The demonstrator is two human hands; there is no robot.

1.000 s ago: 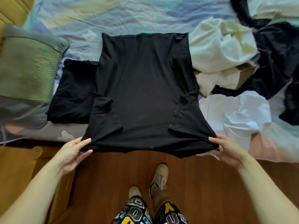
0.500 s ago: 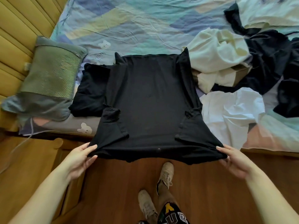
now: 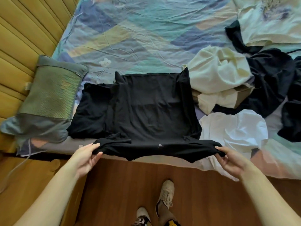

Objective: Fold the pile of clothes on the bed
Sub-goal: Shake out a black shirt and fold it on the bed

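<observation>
Bed [image 3: 146, 30] w/ patterned sheet carries everything. Black shirt [image 3: 153, 108] lies flat at near edge, partly over a folded black garment [image 3: 91, 115] on its left. Left hand [image 3: 87, 158] & right hand [image 3: 231, 159] each pinch a near corner of shirt, lifted.

- My bed [image 3: 146, 38] fills the far half of my view, under a wrinkled patchwork sheet of blue, teal and yellow.
- A padded yellow headboard [image 3: 24, 30] runs along its left.
- A grey-green pillow [image 3: 48, 98] lies against that.
- Brown wooden floor [image 3: 122, 185] lies under me, in soft daylight.
</observation>
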